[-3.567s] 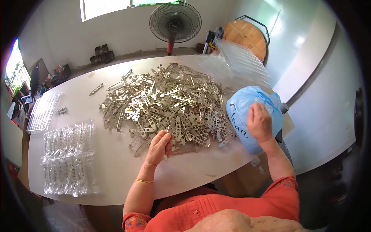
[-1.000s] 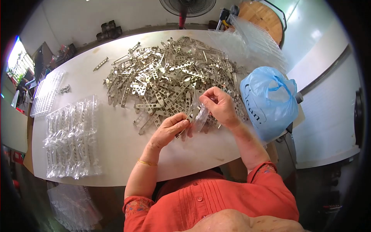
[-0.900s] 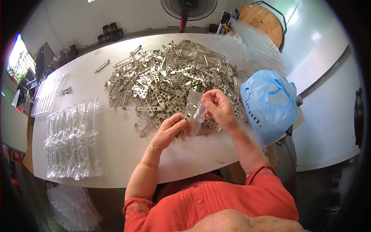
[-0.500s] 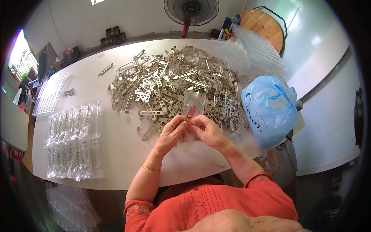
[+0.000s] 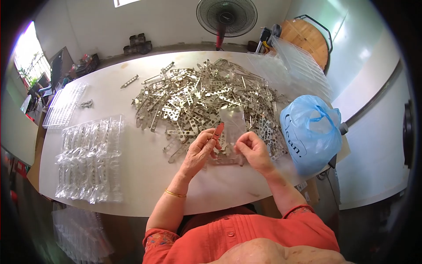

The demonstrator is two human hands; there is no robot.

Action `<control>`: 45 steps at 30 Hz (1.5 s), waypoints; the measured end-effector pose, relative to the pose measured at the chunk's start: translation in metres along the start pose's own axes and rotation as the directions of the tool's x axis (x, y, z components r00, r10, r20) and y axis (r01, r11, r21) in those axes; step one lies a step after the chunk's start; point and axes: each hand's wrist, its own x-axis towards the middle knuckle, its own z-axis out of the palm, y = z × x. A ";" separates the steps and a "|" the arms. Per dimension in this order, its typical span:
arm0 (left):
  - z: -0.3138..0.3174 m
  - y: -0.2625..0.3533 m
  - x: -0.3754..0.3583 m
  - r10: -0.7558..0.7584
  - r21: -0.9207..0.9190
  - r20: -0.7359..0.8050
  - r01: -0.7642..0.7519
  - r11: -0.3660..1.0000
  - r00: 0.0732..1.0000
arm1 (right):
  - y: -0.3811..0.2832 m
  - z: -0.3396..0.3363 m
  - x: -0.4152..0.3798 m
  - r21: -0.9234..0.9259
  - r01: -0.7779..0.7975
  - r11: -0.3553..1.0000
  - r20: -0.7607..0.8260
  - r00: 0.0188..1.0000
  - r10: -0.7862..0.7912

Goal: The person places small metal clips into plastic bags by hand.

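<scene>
My left hand is closed around a narrow metal strip with holes, which stands up from the fingers and reflects red. To its right, my right hand has thumb and forefinger pinched together. Its fingertips meet the lower right edge of a clear plastic bag in view; whether they grip it I cannot make out. Behind both hands spreads a large heap of perforated metal strips. Part of the bag overlaps the near side of this heap.
Filled clear packets lie in rows on a plastic tray at the left, with another clear tray behind. A tied blue bag stands at the right. Clear plastic sheets lie at the far right; a fan stands beyond the white table.
My hands have come apart: the right hand has moved right, away from the strip, while the left keeps holding it. The whole view has shifted slightly.
</scene>
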 end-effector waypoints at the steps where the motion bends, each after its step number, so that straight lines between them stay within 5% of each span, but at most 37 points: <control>1: 0.000 0.001 0.000 0.004 0.005 -0.004 -0.004 1.000 1.000 | -0.002 -0.006 -0.001 -0.056 0.011 0.998 -0.001 1.000 -0.011; 7: -0.002 -0.001 0.000 0.029 0.043 0.030 -0.030 0.999 0.999 | -0.020 -0.015 -0.016 -0.496 -0.026 0.868 -0.035 0.999 0.010; 10: 0.002 -0.003 -0.001 0.013 0.059 0.105 -0.019 0.998 0.994 | -0.028 -0.013 -0.023 -0.555 -0.050 0.830 -0.005 0.998 0.057; 12: 0.004 -0.004 -0.003 0.028 0.096 0.110 -0.038 0.995 0.994 | -0.027 -0.013 -0.026 -0.540 0.001 0.842 0.040 0.999 0.024; 14: 0.002 -0.007 -0.004 -0.147 0.121 0.164 0.128 0.984 0.975 | -0.027 -0.013 -0.028 -0.524 0.059 0.850 0.088 0.996 -0.015; 17: 0.005 -0.004 -0.004 -0.077 0.132 0.123 0.060 0.989 0.989 | -0.024 -0.015 -0.033 -0.506 0.032 0.862 0.087 0.996 0.014; 23: 0.003 -0.002 -0.003 -0.020 0.095 0.046 0.016 0.995 0.999 | -0.012 -0.030 -0.047 -0.351 -0.198 0.915 0.201 0.939 0.280; 27: 0.007 -0.002 -0.003 0.006 0.082 0.015 -0.007 0.997 1.000 | -0.016 -0.031 -0.059 -0.310 -0.276 0.910 0.068 0.948 0.310; 36: 0.009 0.007 -0.005 -0.071 0.088 -0.019 0.073 0.993 0.997 | -0.003 -0.054 -0.085 -0.308 -0.129 0.942 -0.080 0.991 0.110; 39: 0.007 0.005 -0.005 -0.055 0.019 -0.018 0.056 0.998 0.998 | 0.011 -0.068 -0.098 -0.511 -0.044 0.858 -0.135 0.990 -0.029; 41: 0.006 0.005 -0.005 -0.056 0.004 -0.014 0.056 0.998 0.998 | 0.021 -0.081 -0.105 -0.834 0.313 0.454 0.173 0.931 -0.323; 45: 0.004 0.004 -0.005 -0.064 0.011 0.020 0.064 0.998 0.998 | 0.035 -0.092 -0.115 -0.777 0.520 0.355 0.421 0.848 -0.322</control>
